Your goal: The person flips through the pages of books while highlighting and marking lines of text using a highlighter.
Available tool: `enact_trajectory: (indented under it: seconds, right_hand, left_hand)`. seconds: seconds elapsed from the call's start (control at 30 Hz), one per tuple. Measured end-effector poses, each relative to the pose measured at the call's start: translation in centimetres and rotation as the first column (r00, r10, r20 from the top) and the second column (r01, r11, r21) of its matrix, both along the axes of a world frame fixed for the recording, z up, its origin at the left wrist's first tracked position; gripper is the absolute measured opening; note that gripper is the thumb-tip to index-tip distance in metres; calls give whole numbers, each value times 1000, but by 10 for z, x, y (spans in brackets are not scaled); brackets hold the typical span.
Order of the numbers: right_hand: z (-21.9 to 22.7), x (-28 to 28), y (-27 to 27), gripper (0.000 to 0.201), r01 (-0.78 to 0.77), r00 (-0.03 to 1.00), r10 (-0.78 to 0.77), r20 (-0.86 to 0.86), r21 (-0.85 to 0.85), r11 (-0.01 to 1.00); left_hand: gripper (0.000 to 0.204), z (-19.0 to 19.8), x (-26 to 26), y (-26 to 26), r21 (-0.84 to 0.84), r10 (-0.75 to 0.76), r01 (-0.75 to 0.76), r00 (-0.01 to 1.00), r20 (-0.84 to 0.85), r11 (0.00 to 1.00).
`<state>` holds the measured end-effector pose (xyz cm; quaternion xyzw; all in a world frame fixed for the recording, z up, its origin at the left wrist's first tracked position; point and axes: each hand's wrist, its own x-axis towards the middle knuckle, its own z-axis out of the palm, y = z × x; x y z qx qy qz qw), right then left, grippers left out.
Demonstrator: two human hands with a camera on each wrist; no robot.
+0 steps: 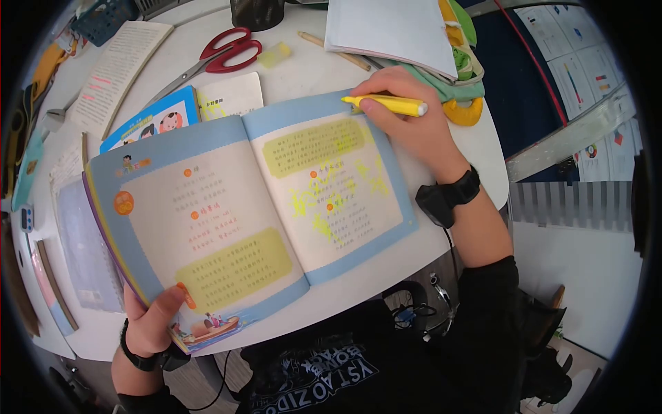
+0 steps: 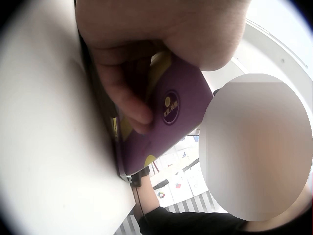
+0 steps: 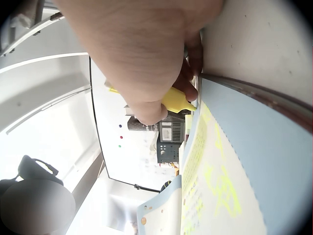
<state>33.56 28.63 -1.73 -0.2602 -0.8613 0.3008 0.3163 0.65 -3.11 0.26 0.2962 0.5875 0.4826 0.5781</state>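
An open picture book with blue-bordered pages lies across the white table. Its lower left corner is in my left hand, thumb on the page and fingers behind, against the purple cover. Yellow marks streak the printed text on the right page. My right hand holds a yellow highlighter over that page's top right corner. Its green-yellow tip points left, right at the blue border in the right wrist view, where the highlighter sits between thumb and fingers.
Red-handled scissors, a yellow sticky pad and a wooden pencil lie beyond the book. White paper rests on a green pouch at the back right. Another open book is at the far left, near a blue booklet.
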Motion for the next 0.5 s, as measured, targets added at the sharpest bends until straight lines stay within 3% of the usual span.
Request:
enact_trajectory:
  seconds: [0.07,0.2,0.3,0.5]
  right_hand:
    - [1,1,1,14,-17,999,16,30,46,999]
    - [2,-1,0,12,25,1000,-25,11,-19,1000]
    - [1,3,1,11,-3,1000,4,20,-24,1000]
    - [4,0,1,11,-88,996,87,14,55,995]
  left_hand:
    - [43,-1,1,1,23,0,0,1000,6,1000]
    - [43,-4,-1,-2,9,18,-18,1000,2,1000]
    - [45,-8,-11,-7,19,-90,90,996,5,996]
    - [41,-1,3,2,27,62,-62,998,-12,998]
